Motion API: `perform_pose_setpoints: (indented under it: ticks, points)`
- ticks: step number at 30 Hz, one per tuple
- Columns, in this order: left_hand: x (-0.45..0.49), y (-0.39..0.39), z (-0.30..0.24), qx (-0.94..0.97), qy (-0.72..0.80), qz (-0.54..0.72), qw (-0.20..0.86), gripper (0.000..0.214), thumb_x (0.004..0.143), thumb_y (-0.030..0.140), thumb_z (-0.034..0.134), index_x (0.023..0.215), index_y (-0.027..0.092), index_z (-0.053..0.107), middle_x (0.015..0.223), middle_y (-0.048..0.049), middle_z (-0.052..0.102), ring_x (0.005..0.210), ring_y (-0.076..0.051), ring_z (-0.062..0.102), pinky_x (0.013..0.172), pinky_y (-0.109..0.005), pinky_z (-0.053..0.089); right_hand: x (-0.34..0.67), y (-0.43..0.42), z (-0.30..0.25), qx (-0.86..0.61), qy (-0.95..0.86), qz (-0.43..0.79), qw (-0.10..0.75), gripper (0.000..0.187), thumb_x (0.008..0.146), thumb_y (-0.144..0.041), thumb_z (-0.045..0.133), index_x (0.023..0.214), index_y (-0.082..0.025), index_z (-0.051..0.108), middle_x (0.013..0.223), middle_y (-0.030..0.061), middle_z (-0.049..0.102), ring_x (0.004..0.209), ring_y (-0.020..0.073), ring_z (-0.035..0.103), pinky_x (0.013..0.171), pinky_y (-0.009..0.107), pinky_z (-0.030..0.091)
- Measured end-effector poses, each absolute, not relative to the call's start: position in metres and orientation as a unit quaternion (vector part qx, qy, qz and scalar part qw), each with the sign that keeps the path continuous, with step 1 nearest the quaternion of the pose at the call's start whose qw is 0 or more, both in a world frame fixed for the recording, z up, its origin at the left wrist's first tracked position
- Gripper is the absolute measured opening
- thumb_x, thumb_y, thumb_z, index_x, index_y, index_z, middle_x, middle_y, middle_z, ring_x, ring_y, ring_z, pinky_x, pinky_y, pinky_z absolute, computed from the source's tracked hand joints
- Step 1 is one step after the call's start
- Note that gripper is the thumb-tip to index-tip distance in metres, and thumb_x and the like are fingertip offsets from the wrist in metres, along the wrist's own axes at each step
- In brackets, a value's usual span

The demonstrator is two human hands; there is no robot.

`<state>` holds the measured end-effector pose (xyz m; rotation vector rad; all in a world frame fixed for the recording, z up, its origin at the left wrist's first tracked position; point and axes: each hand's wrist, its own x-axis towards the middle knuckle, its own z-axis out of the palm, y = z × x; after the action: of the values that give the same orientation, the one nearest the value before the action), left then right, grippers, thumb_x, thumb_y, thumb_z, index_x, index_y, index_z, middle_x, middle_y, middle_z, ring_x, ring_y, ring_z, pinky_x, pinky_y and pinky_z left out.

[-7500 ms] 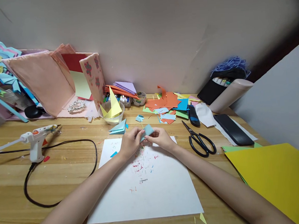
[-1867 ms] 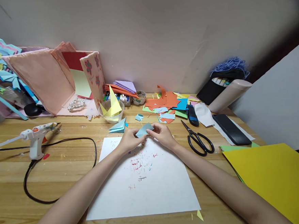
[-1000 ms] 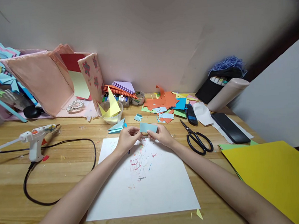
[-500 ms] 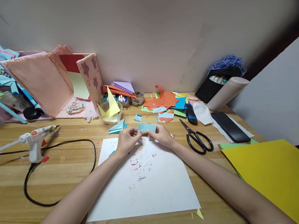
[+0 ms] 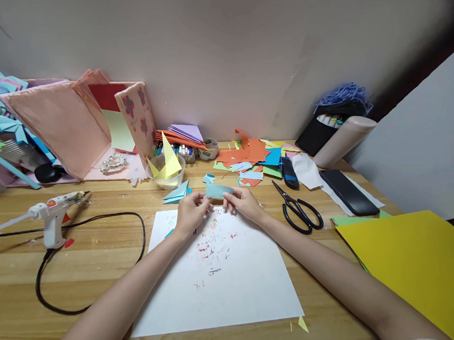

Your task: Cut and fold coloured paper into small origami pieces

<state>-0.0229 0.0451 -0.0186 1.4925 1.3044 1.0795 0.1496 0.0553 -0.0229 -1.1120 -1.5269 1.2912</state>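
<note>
My left hand (image 5: 191, 212) and my right hand (image 5: 242, 204) pinch a small folded light-blue paper (image 5: 217, 191) between them, just above the far edge of a white sheet (image 5: 219, 279) speckled with coloured marks. The left fingers grip its left end and the right fingers its right end. The paper is held nearly flat, a little off the wooden table (image 5: 100, 251). Folded blue paper triangles (image 5: 177, 192) lie just left of my hands.
Black scissors (image 5: 299, 210), a black phone (image 5: 346, 192) and a yellow card sheet (image 5: 420, 265) lie to the right. A glue gun (image 5: 51, 216) with a black cord (image 5: 89, 262) sits left. A bowl of yellow paper (image 5: 167, 171) and a scrap pile (image 5: 255, 160) lie behind.
The blue paper has been turned and folded from a tilted shape into a flat narrow strip. Both hands have stayed at the sheet's far edge, drifting slightly left.
</note>
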Motion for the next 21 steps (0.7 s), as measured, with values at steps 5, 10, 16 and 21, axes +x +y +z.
perform_pose_setpoints:
  ticks: [5, 10, 16, 21]
  points:
    - [-0.025, 0.049, -0.021, 0.583, 0.523, 0.448, 0.432, 0.03, 0.08, 0.043, 0.047, 0.08, 0.014, 0.056, 0.061, -0.0025, 0.064, 0.045, -0.011, 0.058, 0.048, -0.022, 0.045, 0.15, 0.055, -0.024, -0.408, -0.598, 0.538, 0.432, 0.036, 0.082, -0.046, 0.046, 0.071, -0.014, 0.057, 0.061, 0.003, 0.063, 0.044, 0.0091, 0.052, 0.046, 0.022, 0.045]
    - [-0.023, 0.052, -0.016, 0.54, 0.478, 0.445, 0.531, 0.041, 0.077, 0.05, 0.05, 0.093, 0.013, 0.052, 0.073, -0.0062, 0.067, 0.048, -0.013, 0.06, 0.047, -0.024, 0.048, 0.149, 0.047, -0.02, -0.421, -0.695, 0.399, 0.425, 0.034, 0.088, -0.029, 0.038, 0.117, -0.023, 0.055, 0.089, 0.004, 0.067, 0.064, 0.0127, 0.06, 0.065, 0.029, 0.051]
    - [-0.024, 0.053, -0.01, 0.529, 0.443, 0.462, 0.557, 0.053, 0.075, 0.048, 0.055, 0.115, 0.014, 0.047, 0.076, -0.0052, 0.067, 0.066, -0.018, 0.065, 0.053, -0.025, 0.051, 0.148, 0.043, -0.019, -0.369, -0.802, 0.27, 0.385, 0.051, 0.083, -0.009, 0.037, 0.128, -0.031, 0.043, 0.125, -0.0002, 0.053, 0.112, 0.0184, 0.05, 0.094, 0.037, 0.041]
    - [-0.026, 0.054, -0.016, 0.552, 0.467, 0.475, 0.502, 0.042, 0.076, 0.041, 0.056, 0.109, 0.015, 0.054, 0.101, -0.0081, 0.063, 0.07, -0.015, 0.062, 0.051, -0.022, 0.047, 0.148, 0.042, -0.02, -0.371, -0.819, 0.258, 0.354, 0.052, 0.081, -0.013, 0.046, 0.129, -0.032, 0.042, 0.125, 0.0002, 0.053, 0.11, 0.0194, 0.051, 0.091, 0.035, 0.042]
